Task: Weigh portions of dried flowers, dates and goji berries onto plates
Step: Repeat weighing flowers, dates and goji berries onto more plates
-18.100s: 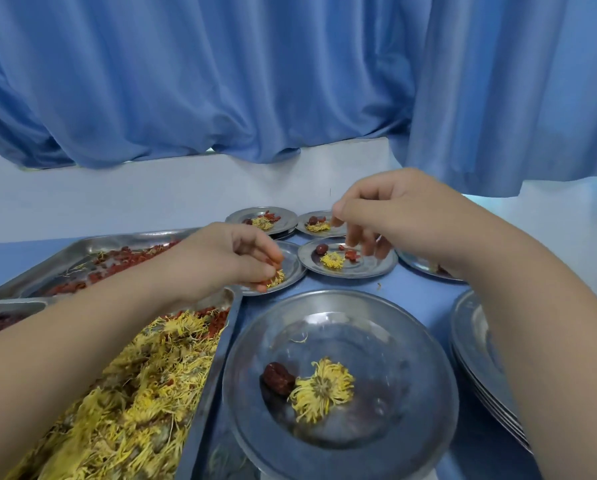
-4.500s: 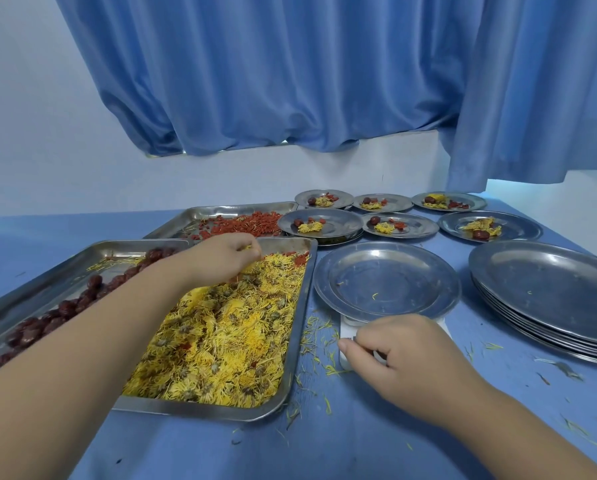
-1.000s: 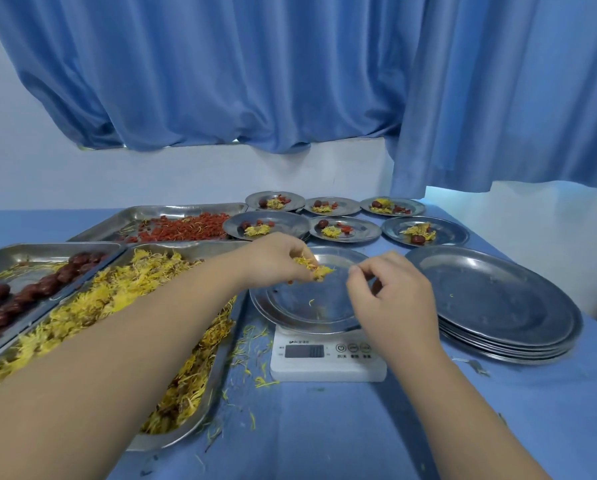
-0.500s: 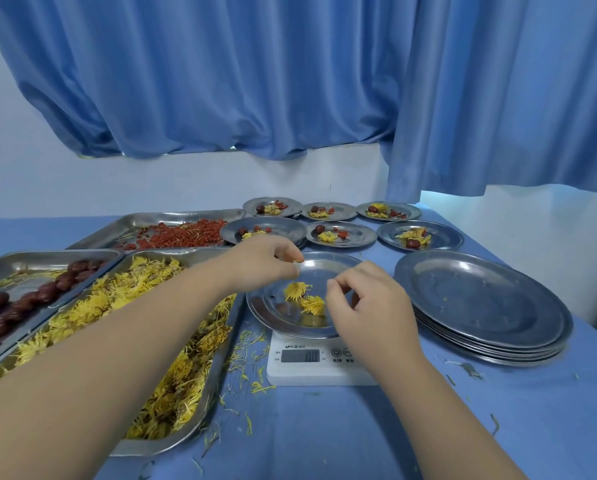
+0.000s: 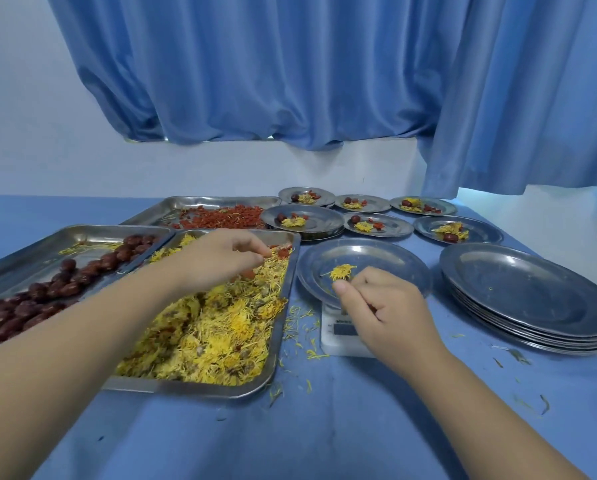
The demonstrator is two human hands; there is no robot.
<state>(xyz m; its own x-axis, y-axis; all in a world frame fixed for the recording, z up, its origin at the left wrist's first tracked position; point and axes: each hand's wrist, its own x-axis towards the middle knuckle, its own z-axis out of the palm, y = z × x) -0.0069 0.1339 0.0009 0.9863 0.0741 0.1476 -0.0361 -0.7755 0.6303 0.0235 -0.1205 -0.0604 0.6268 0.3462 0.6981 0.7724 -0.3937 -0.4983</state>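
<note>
Flower clump (image 5: 342,271) on plate (image 5: 394,268) on scale (image 5: 338,337)
Left hand (image 5: 217,259) pinched over flower tray (image 5: 186,382), right hand (image 5: 387,306) curled at plate rim; can't tell what either holds

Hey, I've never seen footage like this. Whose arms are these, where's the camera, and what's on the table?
No machine here: a person wears one camera on the head, looking down at their own bare arms. The left hand reaches into a tray of yellow dried flowers; the right hand is curled at the near edge of a plate on a small white scale, with one flower on it. I can't tell whether either hand pinches anything. Left of that tray are dates, behind it red goji berries, each in a tray. At the back stand six filled plates; on the right, a stack of empty plates.
</note>
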